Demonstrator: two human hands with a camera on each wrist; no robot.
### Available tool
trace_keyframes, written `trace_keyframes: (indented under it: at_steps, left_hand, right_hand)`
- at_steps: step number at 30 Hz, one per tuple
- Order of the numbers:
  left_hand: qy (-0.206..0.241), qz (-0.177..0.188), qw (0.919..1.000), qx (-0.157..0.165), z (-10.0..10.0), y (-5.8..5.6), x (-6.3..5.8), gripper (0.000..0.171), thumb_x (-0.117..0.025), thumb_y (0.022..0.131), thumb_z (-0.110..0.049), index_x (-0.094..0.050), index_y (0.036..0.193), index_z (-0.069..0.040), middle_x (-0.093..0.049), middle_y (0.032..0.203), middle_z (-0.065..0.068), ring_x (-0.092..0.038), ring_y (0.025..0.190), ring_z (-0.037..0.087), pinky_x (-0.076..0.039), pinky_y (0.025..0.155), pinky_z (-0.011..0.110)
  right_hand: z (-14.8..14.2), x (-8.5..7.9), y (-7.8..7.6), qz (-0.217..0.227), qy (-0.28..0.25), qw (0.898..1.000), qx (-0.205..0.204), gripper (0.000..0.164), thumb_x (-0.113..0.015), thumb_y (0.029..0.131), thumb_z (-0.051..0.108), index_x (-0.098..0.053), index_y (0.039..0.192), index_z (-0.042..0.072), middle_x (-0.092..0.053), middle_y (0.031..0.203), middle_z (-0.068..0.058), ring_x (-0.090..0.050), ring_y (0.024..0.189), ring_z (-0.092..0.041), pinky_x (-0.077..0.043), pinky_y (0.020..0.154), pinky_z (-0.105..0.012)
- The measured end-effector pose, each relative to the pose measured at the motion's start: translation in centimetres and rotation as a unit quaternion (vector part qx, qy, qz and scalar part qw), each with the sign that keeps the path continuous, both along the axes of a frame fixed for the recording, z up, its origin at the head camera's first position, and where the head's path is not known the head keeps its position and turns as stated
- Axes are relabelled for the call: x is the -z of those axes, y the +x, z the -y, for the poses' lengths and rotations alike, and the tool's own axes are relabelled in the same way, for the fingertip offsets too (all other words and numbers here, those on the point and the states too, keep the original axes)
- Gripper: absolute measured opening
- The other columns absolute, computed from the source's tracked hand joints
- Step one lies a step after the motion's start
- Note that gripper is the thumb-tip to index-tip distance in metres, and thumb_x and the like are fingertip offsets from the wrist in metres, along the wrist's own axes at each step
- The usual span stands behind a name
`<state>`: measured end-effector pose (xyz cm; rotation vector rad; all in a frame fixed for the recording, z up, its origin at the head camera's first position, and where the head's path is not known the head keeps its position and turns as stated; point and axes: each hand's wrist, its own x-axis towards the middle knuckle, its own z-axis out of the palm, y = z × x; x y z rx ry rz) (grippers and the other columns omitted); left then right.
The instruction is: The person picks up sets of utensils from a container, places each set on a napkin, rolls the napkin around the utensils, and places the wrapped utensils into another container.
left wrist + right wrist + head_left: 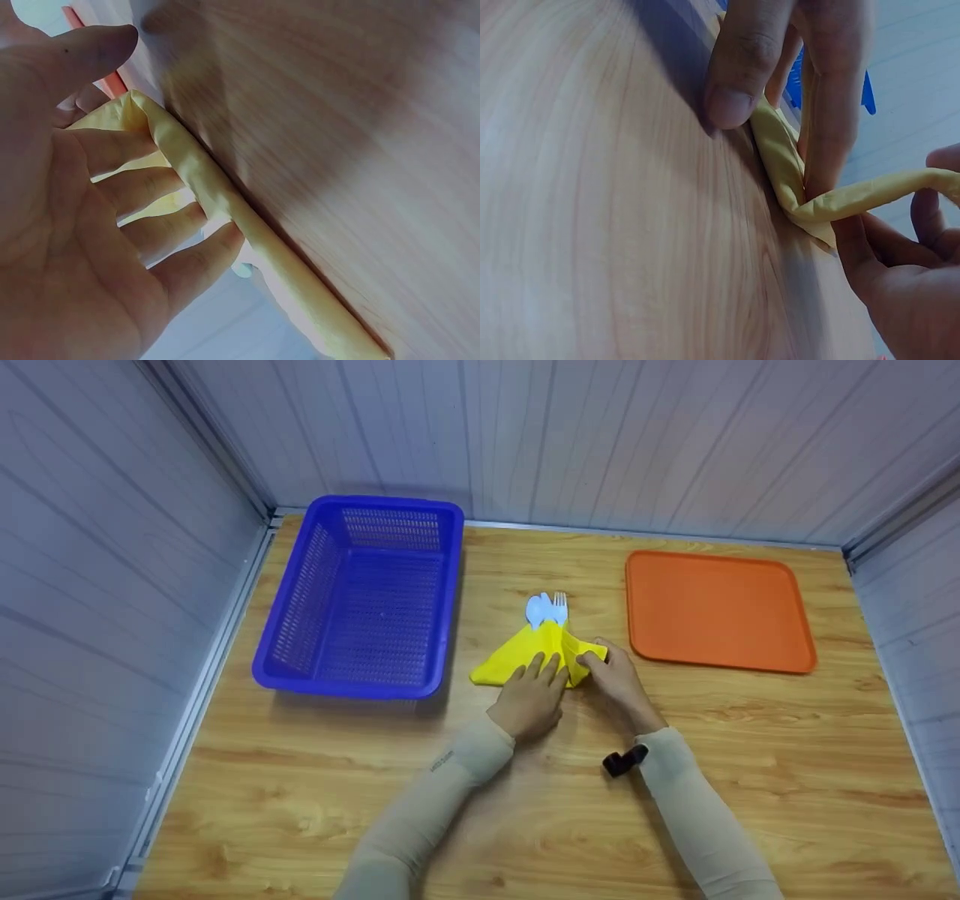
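A yellow napkin [513, 654], folded to a rough triangle, lies on the table with a white spoon [535, 610], a white fork [560, 607] and a third white utensil between them sticking out of its far edge. My left hand [529, 699] rests on the napkin with its fingers straight, pressing the cloth in the left wrist view. With thumb and fingers my right hand [616, 679] pinches the napkin's right corner, which is lifted off the table in the right wrist view. The utensils' lower parts are hidden under the cloth.
To the left stands a blue plastic basket [358, 690] with slotted walls. An orange tray [720, 611] lies at the right. Pale panel walls [510, 442] bound the wooden table [570, 840] at the back and sides. A black wrist camera [624, 761] sits on the right wrist.
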<state>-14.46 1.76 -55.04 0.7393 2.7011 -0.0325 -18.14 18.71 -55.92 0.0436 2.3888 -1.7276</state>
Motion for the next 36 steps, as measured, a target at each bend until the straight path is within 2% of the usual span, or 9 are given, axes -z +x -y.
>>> trace_keyframes:
  at_steps: [6, 15, 19, 23, 28, 32, 36]
  left_hand:
    - [0.009, 0.002, 1.0, -0.001, 0.2, -0.1, 0.2, 0.064, -0.049, 0.104, -0.039, -0.027, 0.159, -0.016, -0.018, 0.165, 0.005, -0.016, 0.15, 0.029, -0.027, 0.117, 0.047]
    - [0.012, 0.008, 0.9999, 0.0, 0.4, -0.3, 0.1, 0.065, -0.049, 0.103, -0.039, -0.025, 0.16, -0.016, -0.015, 0.166, 0.005, -0.014, 0.151, 0.028, -0.025, 0.118, 0.047]
    - [0.026, -0.001, 0.9996, 0.006, 0.7, -0.1, 0.1, 0.064, -0.049, 0.103, -0.039, -0.027, 0.159, -0.015, -0.015, 0.166, 0.007, -0.015, 0.15, 0.029, -0.026, 0.117, 0.047]
    - [0.052, -0.007, 0.9986, 0.006, 1.3, 0.4, -0.1, 0.063, -0.048, 0.104, -0.037, -0.028, 0.158, -0.012, -0.014, 0.165, 0.01, -0.014, 0.15, 0.031, -0.025, 0.117, 0.049]
    - [0.075, -0.027, 0.9967, -0.014, 2.5, 1.1, -0.5, 0.06, -0.05, 0.103, -0.037, -0.039, 0.153, -0.005, -0.025, 0.161, 0.019, -0.022, 0.147, 0.037, -0.024, 0.117, 0.048]
    - [0.083, -0.046, 0.995, -0.032, 3.6, 1.6, -0.5, 0.057, -0.054, 0.102, -0.037, -0.048, 0.146, -0.002, -0.036, 0.154, 0.024, -0.034, 0.142, 0.041, -0.029, 0.115, 0.048]
    - [0.095, -0.038, 0.9934, -0.052, 4.5, 2.0, -0.2, 0.056, -0.055, 0.101, -0.037, -0.05, 0.144, -0.002, -0.039, 0.152, 0.024, -0.038, 0.139, 0.041, -0.036, 0.111, 0.05]
  right_hand:
    - [0.4, 0.0, -0.4, 0.034, -0.051, 0.998, -0.006, 0.011, -0.054, 0.095, 0.01, -0.057, 0.096, 0.0, -0.055, 0.093, -0.01, -0.052, 0.085, -0.02, -0.048, 0.074, -0.029]
    - [0.6, -0.3, -0.6, 0.057, -0.078, 0.995, -0.004, 0.012, -0.052, 0.096, 0.009, -0.056, 0.1, -0.002, -0.053, 0.095, -0.011, -0.052, 0.087, -0.02, -0.048, 0.076, -0.033]
    - [0.6, -0.3, -0.5, 0.054, -0.059, 0.997, -0.003, 0.011, -0.052, 0.096, 0.01, -0.056, 0.099, 0.0, -0.052, 0.094, -0.01, -0.051, 0.086, -0.019, -0.048, 0.077, -0.033]
    - [0.8, -0.3, -0.3, 0.047, -0.03, 0.998, -0.002, 0.011, -0.053, 0.095, 0.012, -0.055, 0.096, 0.0, -0.051, 0.091, -0.01, -0.051, 0.084, -0.02, -0.047, 0.072, -0.03]
    - [1.0, -0.4, 0.1, 0.028, -0.004, 1.0, -0.014, 0.015, -0.057, 0.097, 0.016, -0.057, 0.1, 0.002, -0.054, 0.093, -0.011, -0.052, 0.085, -0.023, -0.047, 0.07, -0.028]
    - [1.2, -0.4, 0.5, -0.003, -0.005, 0.999, -0.037, 0.023, -0.065, 0.097, 0.021, -0.061, 0.105, 0.0, -0.059, 0.102, -0.01, -0.054, 0.094, -0.022, -0.048, 0.078, -0.027]
    - [1.2, -0.5, 0.9, -0.019, -0.007, 0.998, -0.054, 0.025, -0.065, 0.098, 0.019, -0.065, 0.11, -0.003, -0.061, 0.104, -0.013, -0.054, 0.096, -0.023, -0.046, 0.082, -0.027]
